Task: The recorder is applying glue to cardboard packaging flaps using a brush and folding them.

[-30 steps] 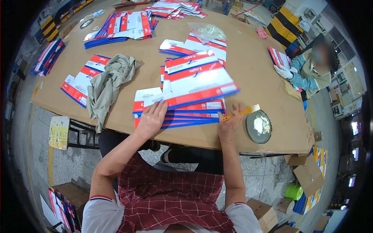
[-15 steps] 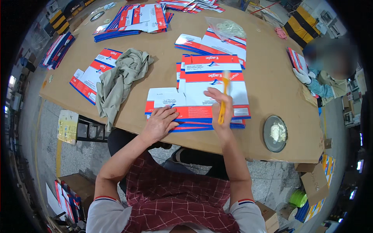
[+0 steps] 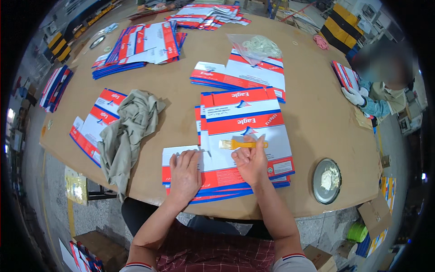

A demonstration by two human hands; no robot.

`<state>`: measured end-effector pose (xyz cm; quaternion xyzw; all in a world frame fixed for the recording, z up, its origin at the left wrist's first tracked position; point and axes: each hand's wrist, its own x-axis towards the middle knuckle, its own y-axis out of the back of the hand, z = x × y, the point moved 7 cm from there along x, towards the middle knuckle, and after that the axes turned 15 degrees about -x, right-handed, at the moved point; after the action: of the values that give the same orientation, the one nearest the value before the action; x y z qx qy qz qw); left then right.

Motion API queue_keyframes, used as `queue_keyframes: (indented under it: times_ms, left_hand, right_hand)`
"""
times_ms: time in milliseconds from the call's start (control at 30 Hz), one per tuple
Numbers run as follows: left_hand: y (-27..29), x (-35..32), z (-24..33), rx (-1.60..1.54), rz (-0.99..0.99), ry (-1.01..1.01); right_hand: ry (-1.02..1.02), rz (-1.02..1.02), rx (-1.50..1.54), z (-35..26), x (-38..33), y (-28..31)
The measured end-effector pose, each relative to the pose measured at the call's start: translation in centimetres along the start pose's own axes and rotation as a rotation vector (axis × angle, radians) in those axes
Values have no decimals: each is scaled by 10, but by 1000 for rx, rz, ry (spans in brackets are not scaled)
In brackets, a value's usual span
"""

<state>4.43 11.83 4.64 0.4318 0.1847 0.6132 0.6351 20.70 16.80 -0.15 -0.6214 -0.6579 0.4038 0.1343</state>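
My left hand lies with its fingers stretched over the white side flap of the top sheet in a stack of flat printed cartons. The sheets are red, white and blue. In my right hand is a yellow-handled brush, held sideways above the carton's white panel with its pale bristles toward the left. Whether the bristles touch the panel I cannot tell. To the right of the stack, a round dark dish holds white paste.
A crumpled grey-green cloth covers part of another carton sheet at left. More carton stacks lie farther back, along with a clear bag of pale bands. At the right edge, a gloved person handles cartons.
The brush has swung from upright to sideways and my right hand has turned with it. My left hand has slid up onto the white flap. The view has shifted, so the table appears lower.
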Motion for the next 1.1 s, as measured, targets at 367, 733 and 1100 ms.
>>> queue_keyframes:
  times_ms: [367, 733, 1100]
  left_hand:
    - [5, 5, -21, -201, 121, -13]
    - [7, -1, -11, -203, 126, -76]
    - [6, 0, -10, -128, 121, -104]
  right_hand:
    - [208, -56, -200, -9, 2, -6]
    - [422, -38, -555, -17, -19, -1]
    - [354, -62, -841, -7, -23, -16]
